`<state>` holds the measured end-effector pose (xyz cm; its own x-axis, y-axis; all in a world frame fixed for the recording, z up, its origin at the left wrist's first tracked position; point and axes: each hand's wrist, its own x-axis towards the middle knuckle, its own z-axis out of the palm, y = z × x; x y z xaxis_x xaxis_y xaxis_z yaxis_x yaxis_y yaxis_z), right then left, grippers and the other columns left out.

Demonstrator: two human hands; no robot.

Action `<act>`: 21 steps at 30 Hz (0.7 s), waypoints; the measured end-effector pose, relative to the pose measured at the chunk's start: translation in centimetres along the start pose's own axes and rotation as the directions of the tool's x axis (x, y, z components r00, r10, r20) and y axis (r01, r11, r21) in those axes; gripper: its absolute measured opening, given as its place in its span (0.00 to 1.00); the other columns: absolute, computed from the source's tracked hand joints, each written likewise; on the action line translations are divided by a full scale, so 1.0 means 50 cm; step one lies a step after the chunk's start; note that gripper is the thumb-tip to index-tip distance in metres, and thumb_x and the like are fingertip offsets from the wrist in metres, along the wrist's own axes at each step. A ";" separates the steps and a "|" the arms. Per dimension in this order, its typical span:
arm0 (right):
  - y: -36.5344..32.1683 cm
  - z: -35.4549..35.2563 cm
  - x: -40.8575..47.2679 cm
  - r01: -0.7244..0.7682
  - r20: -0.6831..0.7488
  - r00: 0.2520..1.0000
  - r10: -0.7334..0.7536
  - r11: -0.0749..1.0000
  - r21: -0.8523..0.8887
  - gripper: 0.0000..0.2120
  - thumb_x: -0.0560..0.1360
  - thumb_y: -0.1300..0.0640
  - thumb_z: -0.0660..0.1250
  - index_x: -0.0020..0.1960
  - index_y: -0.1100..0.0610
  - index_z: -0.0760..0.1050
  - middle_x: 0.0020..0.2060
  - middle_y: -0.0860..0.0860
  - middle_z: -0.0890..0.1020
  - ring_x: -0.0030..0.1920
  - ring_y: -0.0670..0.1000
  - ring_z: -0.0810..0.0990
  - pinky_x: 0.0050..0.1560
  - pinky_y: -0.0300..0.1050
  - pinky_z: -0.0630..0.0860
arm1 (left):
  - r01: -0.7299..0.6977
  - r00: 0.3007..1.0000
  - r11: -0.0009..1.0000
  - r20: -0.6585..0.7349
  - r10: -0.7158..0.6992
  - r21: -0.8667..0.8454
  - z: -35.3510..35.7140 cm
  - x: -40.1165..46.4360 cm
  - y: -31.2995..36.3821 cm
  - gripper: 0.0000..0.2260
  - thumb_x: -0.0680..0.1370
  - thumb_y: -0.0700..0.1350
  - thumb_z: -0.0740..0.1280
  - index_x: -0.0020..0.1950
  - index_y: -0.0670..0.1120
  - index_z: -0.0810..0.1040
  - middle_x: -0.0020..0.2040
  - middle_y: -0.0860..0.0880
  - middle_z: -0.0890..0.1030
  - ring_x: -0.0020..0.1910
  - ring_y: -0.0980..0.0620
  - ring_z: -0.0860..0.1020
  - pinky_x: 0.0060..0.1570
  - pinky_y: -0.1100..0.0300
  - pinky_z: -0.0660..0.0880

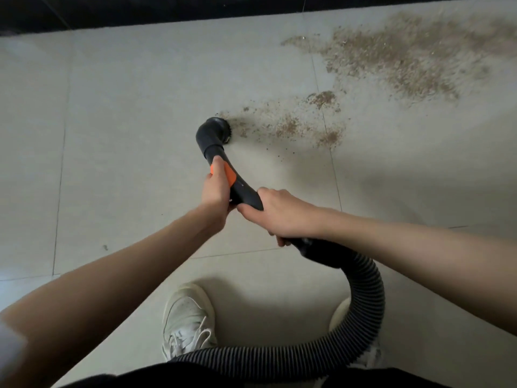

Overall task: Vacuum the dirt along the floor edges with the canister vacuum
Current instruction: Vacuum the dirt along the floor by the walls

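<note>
A: What sits closest to the lens?

B: The dark clothing of the person along the bottom edge, and just above it the ribbed grey-black hose (361,312), which loops from the lower middle up round the right side. It passes over a white sneaker (188,320) planted on the floor tiles (117,130) and partly hides a second pale shoe (340,315) behind its curve.

A: And the hands?

B: Both are on the vacuum's rigid black handle tube (243,191). The left hand (216,191) grips it higher up, fingers curled round the tube beside an orange patch (228,175); the thumb lies along the orange part. The right hand (282,215) clamps the tube lower, where it meets the hose cuff, with its fingers wrapped underneath and the knuckles up.

A: Where does the working end sit?

B: The round brush nozzle (216,130) is down on the floor near the middle of the view, its bristled rim touching the left fringe of a scattered brown dirt patch (293,124).

A: More dirt than that?

B: Yes, a bigger, denser spread of dirt (414,54) lies toward the far right corner, close to the dark strip (140,9) that runs along the far edge of the floor. Thin grout lines cross the pale tiles, and a small dark speck (105,247) sits near the left edge.
</note>
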<state>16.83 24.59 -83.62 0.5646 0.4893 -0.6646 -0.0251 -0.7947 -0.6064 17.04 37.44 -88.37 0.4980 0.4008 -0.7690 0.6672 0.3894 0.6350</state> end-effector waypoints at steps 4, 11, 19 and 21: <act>-0.042 -0.038 0.069 0.018 -0.029 0.999 -0.017 0.999 0.030 0.18 0.80 0.43 0.56 0.42 0.58 0.64 0.30 0.56 0.77 0.18 0.51 0.76 0.18 0.36 0.67 | -0.019 1.000 0.999 0.024 0.018 0.034 0.002 0.050 0.080 0.13 0.79 0.56 0.56 0.43 0.48 0.70 0.38 0.50 0.72 0.36 0.53 0.74 0.31 0.61 0.72; -0.026 -0.035 0.060 -0.016 -0.057 0.998 0.019 0.998 0.061 0.18 0.80 0.43 0.56 0.43 0.58 0.64 0.30 0.56 0.77 0.19 0.51 0.77 0.19 0.38 0.69 | -0.016 0.995 0.995 0.097 0.007 0.096 0.017 0.052 0.078 0.15 0.79 0.57 0.55 0.44 0.47 0.70 0.38 0.49 0.73 0.37 0.52 0.75 0.30 0.61 0.73; 0.051 0.035 -0.050 -0.092 -0.064 0.993 0.096 0.993 0.072 0.17 0.76 0.38 0.57 0.43 0.52 0.64 0.34 0.53 0.77 0.19 0.47 0.76 0.21 0.38 0.70 | -0.006 0.987 0.996 0.159 -0.008 0.087 0.021 -0.026 -0.040 0.17 0.79 0.58 0.53 0.55 0.45 0.69 0.40 0.48 0.72 0.38 0.51 0.75 0.29 0.61 0.73; 0.061 0.046 -0.064 -0.102 -0.069 0.992 0.107 0.992 0.070 0.17 0.76 0.37 0.56 0.43 0.51 0.64 0.34 0.52 0.77 0.20 0.47 0.76 0.21 0.37 0.69 | 0.002 0.984 0.996 0.178 -0.017 0.085 0.020 -0.039 -0.054 0.16 0.79 0.58 0.53 0.54 0.46 0.70 0.40 0.49 0.72 0.37 0.51 0.75 0.30 0.60 0.73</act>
<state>13.08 21.44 -84.33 0.6145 0.3755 -0.6939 -0.1400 -0.8136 -0.5643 14.83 34.78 -88.66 0.5769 0.2398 -0.7808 0.7131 0.3183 0.6247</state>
